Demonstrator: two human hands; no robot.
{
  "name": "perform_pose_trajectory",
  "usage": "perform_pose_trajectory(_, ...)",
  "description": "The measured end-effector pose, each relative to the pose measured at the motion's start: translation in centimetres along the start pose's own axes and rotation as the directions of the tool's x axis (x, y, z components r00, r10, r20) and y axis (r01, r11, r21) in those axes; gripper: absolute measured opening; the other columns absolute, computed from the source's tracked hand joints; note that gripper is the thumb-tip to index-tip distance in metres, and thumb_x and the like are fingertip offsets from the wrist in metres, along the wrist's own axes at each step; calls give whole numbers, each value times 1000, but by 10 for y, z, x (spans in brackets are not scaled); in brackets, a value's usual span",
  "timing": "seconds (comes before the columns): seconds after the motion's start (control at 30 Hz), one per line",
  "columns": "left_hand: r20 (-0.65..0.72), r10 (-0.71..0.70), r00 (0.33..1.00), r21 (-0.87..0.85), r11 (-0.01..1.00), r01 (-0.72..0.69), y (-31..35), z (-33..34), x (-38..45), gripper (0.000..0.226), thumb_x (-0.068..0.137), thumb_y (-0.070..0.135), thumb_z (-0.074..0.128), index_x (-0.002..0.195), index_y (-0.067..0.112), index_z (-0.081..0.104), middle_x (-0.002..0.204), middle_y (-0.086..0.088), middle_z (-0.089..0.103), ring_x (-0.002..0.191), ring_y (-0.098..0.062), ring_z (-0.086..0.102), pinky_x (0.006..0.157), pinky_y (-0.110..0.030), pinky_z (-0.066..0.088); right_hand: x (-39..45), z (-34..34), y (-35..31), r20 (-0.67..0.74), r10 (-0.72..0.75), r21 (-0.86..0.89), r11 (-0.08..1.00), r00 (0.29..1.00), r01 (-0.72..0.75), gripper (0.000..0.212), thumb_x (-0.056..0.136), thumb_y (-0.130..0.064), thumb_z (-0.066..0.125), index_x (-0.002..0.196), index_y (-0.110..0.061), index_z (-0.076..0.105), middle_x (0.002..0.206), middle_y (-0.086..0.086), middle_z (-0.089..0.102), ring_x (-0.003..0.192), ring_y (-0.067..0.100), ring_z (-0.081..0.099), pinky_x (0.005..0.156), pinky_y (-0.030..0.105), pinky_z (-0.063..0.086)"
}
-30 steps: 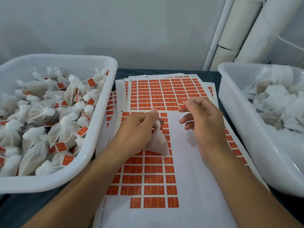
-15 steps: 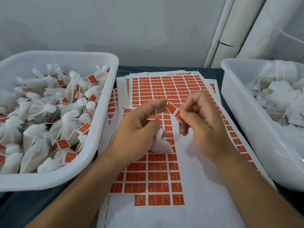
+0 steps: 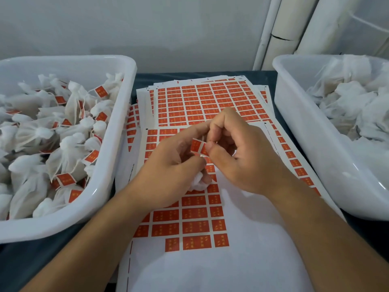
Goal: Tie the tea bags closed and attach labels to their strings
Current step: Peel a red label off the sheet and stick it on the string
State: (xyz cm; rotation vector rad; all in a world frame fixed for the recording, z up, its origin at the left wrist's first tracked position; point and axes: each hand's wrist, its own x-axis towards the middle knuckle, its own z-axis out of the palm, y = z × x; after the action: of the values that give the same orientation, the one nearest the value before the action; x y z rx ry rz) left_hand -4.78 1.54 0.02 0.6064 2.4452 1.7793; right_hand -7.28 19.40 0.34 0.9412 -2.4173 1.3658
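My left hand (image 3: 172, 165) holds a white tea bag (image 3: 197, 183) under its curled fingers, and only the bag's lower end peeks out. Its thumb and forefinger reach up to a small red label (image 3: 197, 146). My right hand (image 3: 242, 152) pinches that label between thumb and forefinger, right against the left fingertips. The bag's string is too thin to make out. Both hands hover over a label sheet (image 3: 195, 220) with rows of red stickers and a peeled white area.
A white tub (image 3: 117, 144) on the left holds several tied, labelled tea bags. A second white tub (image 3: 299, 131) on the right holds several unlabelled bags. More label sheets (image 3: 206, 100) lie stacked behind my hands. White pipes (image 3: 282, 32) stand at the back right.
My right hand brought a peeled red label from the far sheet to my left hand. The two hands closed together, and both now meet at the label.
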Motion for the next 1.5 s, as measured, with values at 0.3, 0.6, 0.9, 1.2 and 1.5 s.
perform_pose_trajectory(0.3,-31,-28,999,-82,996,25,-1,3,0,62,90,6,49,148,28,49,101,8,71,76,-20,73,66,-27,59,1,5,-1,-93,-14,-235,972,996,-8,20,90,-39,66,96,-32,48,74,-25,54,69,2,62,56,10,45)
perform_pose_trajectory(0.6,-190,-65,980,-15,998,64,2,4,0,50,97,26,38,144,40,50,87,12,71,62,-18,68,60,-30,62,1,6,4,-139,169,-188,963,976,-194,45,86,-65,63,126,-44,54,98,-37,54,82,-7,63,62,5,48)
perform_pose_trajectory(0.9,-207,-104,973,-48,994,96,3,3,-1,43,101,23,38,136,40,55,98,5,74,58,-20,65,56,-28,61,2,9,0,-79,106,21,994,991,-105,12,92,-32,72,102,-36,66,104,-24,61,100,-2,62,77,7,51)
perform_pose_trajectory(1.2,-201,-43,979,18,999,48,5,8,1,40,101,32,46,141,36,50,96,18,64,72,0,68,55,-16,53,3,9,-5,-74,137,-17,990,988,-138,9,96,-25,66,103,-31,62,110,-16,62,105,-3,58,87,4,45)
perform_pose_trajectory(1.5,-325,33,945,186,982,30,1,9,1,45,94,60,55,136,49,44,123,39,52,116,20,50,74,1,47,5,6,-7,-103,221,67,974,970,-215,8,100,-37,60,95,-44,57,90,-32,63,99,-8,62,80,6,51)
